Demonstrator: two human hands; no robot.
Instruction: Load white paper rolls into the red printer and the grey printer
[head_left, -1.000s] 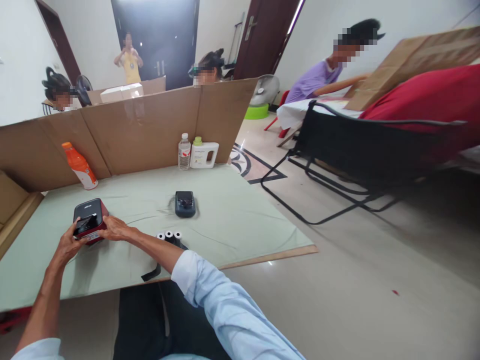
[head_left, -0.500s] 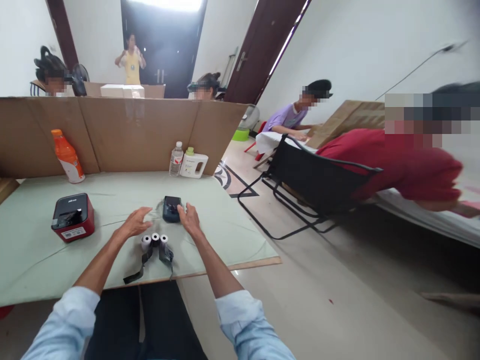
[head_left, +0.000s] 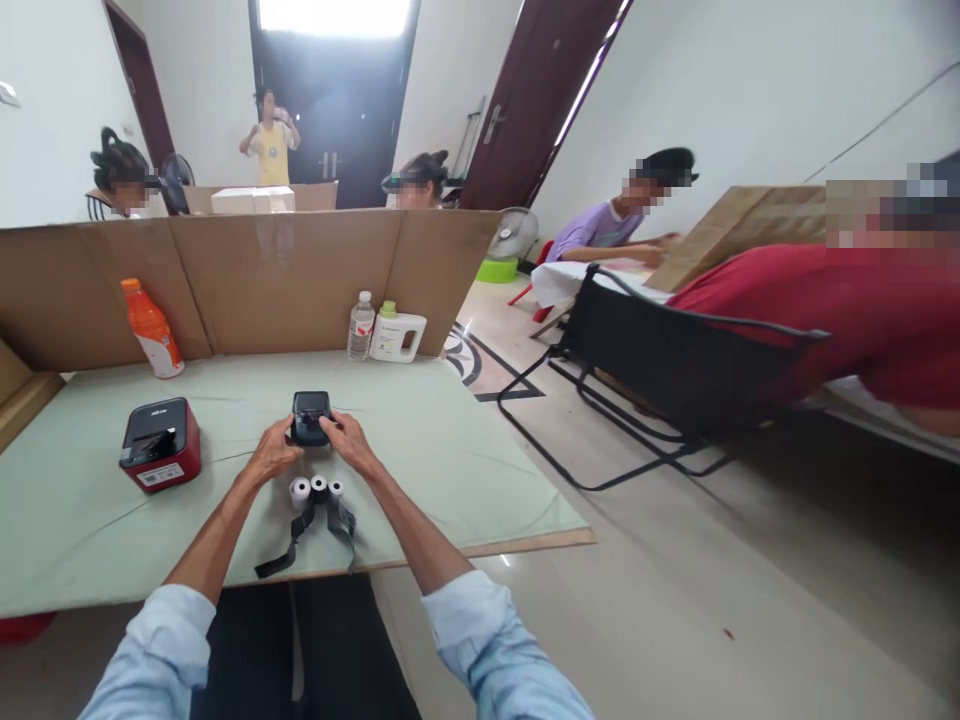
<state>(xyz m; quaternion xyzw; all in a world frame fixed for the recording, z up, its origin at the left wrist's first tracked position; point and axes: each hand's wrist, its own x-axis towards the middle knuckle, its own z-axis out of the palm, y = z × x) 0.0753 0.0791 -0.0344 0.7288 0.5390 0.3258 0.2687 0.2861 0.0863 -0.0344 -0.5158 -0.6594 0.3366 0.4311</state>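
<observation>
A small dark box-shaped device (head_left: 310, 420), resembling a portable receipt printer, is held between both hands over the table. My left hand (head_left: 271, 452) grips its left side, fingers bent against the edge. On the opposite side, my right hand (head_left: 349, 440) has its thumb at the front right of the top face and its fingers along the side. Just nearer to me lie three small rolls: a white roll (head_left: 300, 492), a darker middle roll (head_left: 319, 490) and another white roll (head_left: 337, 490). Dark strips (head_left: 300, 530) trail from them toward the table's front edge.
A red and black box-like machine (head_left: 160, 450) stands on the left of the green-covered table (head_left: 450, 460). Along the cardboard screen (head_left: 285, 285) are an orange bottle (head_left: 152, 330), a clear bottle (head_left: 361, 328) and a white jug (head_left: 397, 338). A black chair (head_left: 675, 350) and co-workers are nearby.
The device has shifted left, nearer to my left hand. My left hand has closed on its left side, where it was apart before. My right hand has moved left with it.
</observation>
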